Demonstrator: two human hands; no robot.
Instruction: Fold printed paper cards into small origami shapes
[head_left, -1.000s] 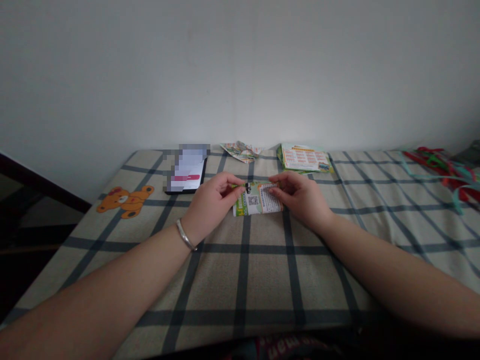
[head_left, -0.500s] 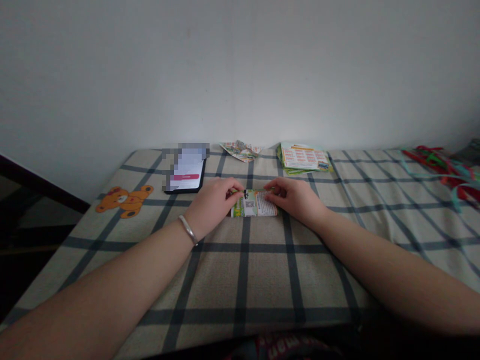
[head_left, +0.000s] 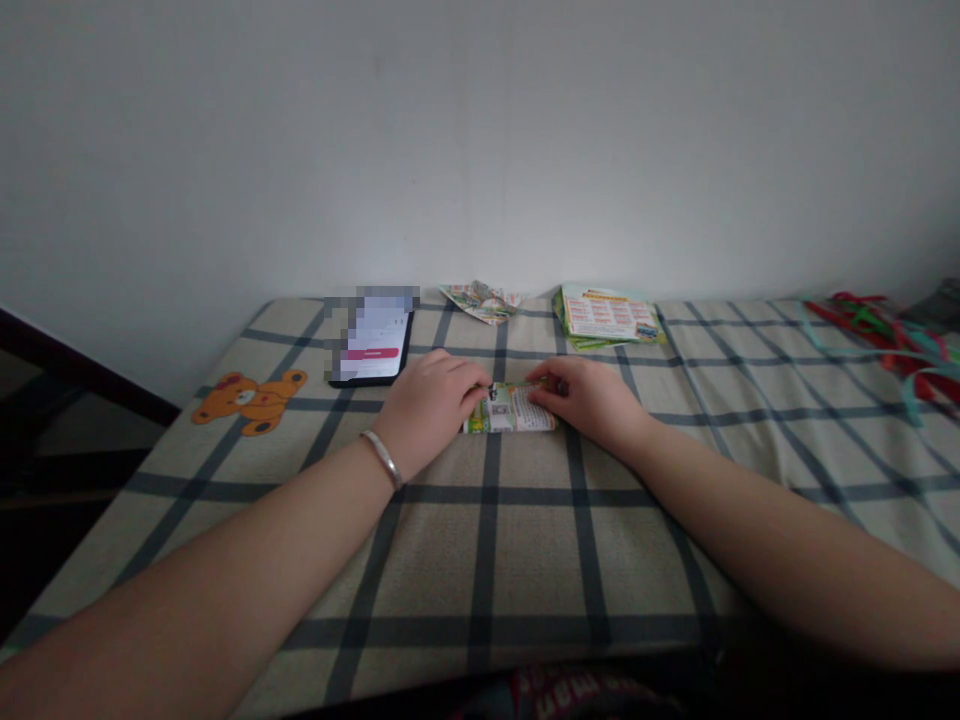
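A folded printed leaflet (head_left: 514, 410), green and white with small text and a square code, lies flat on the checked cloth (head_left: 525, 560). My left hand (head_left: 435, 400), with a silver bangle at the wrist, pinches its upper left part; the fingers cover that corner. At the upper right edge, my right hand (head_left: 589, 395) grips the leaflet between thumb and curled fingers.
Behind my left hand lies a phone (head_left: 375, 340) with its screen lit. A crumpled folded paper (head_left: 484, 300) and a stack of leaflets (head_left: 609, 315) rest by the wall. A bear cutout (head_left: 251, 400) is at left, coloured ribbons (head_left: 877, 330) at far right.
My left hand has shifted slightly right and rolled over the leaflet, its fingers now reaching further along the top edge. My right hand has barely moved.
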